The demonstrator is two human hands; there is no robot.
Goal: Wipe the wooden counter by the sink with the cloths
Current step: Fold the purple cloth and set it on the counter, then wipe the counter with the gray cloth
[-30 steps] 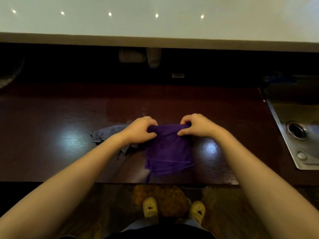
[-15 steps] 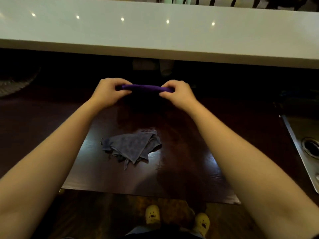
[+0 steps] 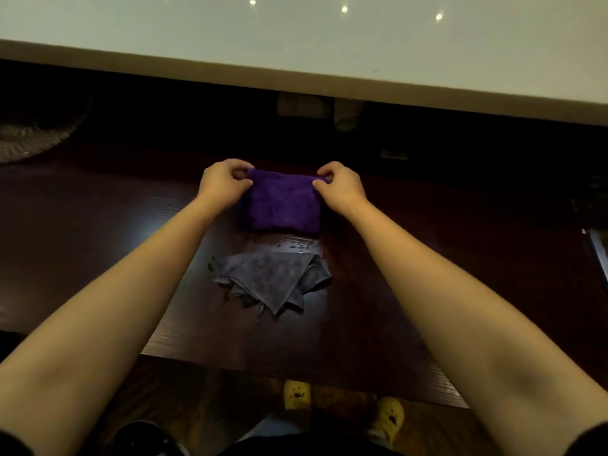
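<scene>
Cloth of deep purple towelling, folded to a rough square (image 3: 282, 202), lies flat on the dark reddish-brown wooden desk (image 3: 98, 225), towards its far side, with both hands on its far edge. The left hand (image 3: 221, 185) pinches the far left corner and the right hand (image 3: 339, 185) the far right corner, each grip clamped on the fabric between thumb and fingers, so the held edge runs left to right across the body and the rest of the cloth spreads towards the person. Neither hand is nearer; they sit level, one at each end. A crumpled grey cloth (image 3: 268, 280) rests on the desk nearer the person, just short of the purple one and apart from it, with a few wet flecks on the wood between them. A strip of the metal sink (image 3: 599, 255) shows at the right edge, well apart from both cloths. Since the purple cloth lies on the near side of the grip, a wiping stroke would most naturally be a pull towards the body, and that path runs straight into the grey cloth unless it is steered aside.
</scene>
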